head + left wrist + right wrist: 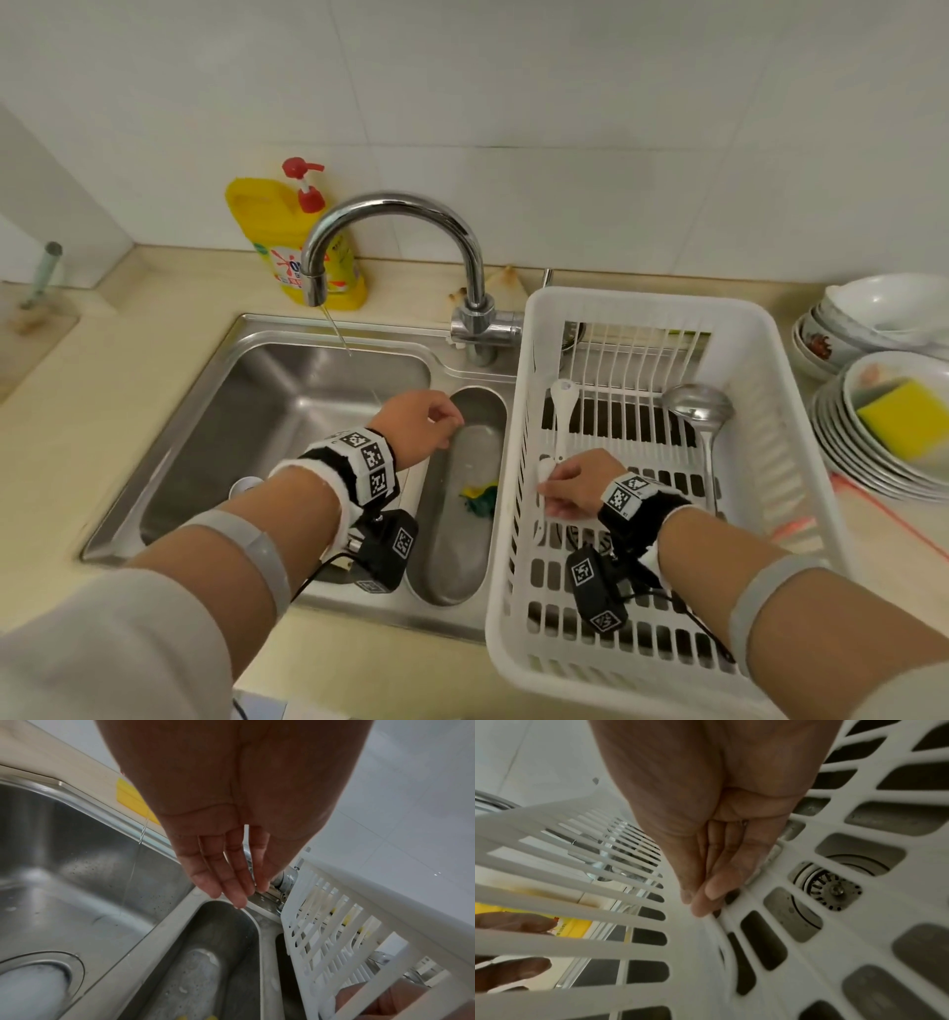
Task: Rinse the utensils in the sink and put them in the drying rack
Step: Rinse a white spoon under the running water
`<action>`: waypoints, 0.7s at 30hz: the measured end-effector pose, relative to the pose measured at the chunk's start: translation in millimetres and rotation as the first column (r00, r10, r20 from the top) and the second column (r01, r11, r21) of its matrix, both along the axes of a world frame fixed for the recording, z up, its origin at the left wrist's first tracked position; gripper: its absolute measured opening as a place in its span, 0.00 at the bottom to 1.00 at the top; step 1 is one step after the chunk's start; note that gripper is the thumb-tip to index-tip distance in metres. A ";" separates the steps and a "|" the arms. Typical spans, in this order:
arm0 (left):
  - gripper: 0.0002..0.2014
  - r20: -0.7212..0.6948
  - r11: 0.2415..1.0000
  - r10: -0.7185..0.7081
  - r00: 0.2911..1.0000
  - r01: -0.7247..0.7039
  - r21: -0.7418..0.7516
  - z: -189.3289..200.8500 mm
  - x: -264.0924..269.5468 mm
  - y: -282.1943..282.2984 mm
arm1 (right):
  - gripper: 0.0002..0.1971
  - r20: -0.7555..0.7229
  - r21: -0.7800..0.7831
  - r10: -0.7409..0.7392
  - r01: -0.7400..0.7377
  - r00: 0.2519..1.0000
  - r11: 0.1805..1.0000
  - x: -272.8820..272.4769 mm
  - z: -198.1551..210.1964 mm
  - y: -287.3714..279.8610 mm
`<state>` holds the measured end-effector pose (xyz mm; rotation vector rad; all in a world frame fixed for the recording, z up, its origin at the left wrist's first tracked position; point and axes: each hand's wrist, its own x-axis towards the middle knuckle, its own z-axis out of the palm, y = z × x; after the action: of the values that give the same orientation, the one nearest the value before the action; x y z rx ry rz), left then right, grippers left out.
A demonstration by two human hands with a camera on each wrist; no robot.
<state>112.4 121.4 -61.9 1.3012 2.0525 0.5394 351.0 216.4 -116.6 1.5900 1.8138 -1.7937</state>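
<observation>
right hand [577, 485]: low inside the drying rack, near its left wall; fingers curled round the handle of a white spoon [561, 416], thumb pressed against them in the right wrist view.
drying rack [801, 426]: white slotted plastic basket, set over the right side of the sink; a drain strainer [827, 885] showed through its floor slots.
white spoon: lay along the rack floor beside the left wall, bowl end pointing toward the back wall.
metal ladle [697, 406]: lay on the rack floor right of the white spoon, well apart from it, bowl toward the back.
left hand [418, 426]: hung over the divider between the main basin and the narrow side basin; fingers relaxed, pointing down, nothing in them.
sink [226, 411]: stainless steel; main basin wet; narrow basin held a small yellow-and-green object, too blurred to identify.
faucet [390, 221]: chrome gooseneck, thin stream of water falling into the main basin.
soap bottle [287, 241]: yellow with a red pump, on the counter behind the faucet spout.
bowls and plates [868, 329]: stacked on the counter right of the rack; yellow sponge [906, 419] on the nearer stack.
</observation>
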 end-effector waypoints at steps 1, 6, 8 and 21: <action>0.06 0.003 1.000 0.002 1.000 -0.002 0.001 0.7 -0.4 0.3 | 0.07 -0.004 0.010 0.008 -0.008 1.000 1.000 0.4 -0.2 0.5; 0.06 0.015 1.000 -0.005 1.000 0.005 0.003 2.5 0.8 2.4 | 0.07 -0.002 0.050 0.014 -0.014 1.000 0.999 -1.1 0.8 1.3; 0.06 0.019 1.000 -0.012 1.000 0.012 0.001 1.9 1.5 2.5 | 0.08 0.045 0.108 0.014 -0.019 0.999 0.994 -3.0 -0.5 0.9; 0.06 0.010 1.000 -0.028 1.000 0.028 0.009 -1.1 -12.9 -13.6 | 0.19 0.277 0.354 0.086 -0.185 0.957 0.917 -5.3 15.0 9.3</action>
<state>99.4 107.8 -63.0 1.3273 2.0231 0.5420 345.7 225.7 -101.6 1.6707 2.1679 -1.1621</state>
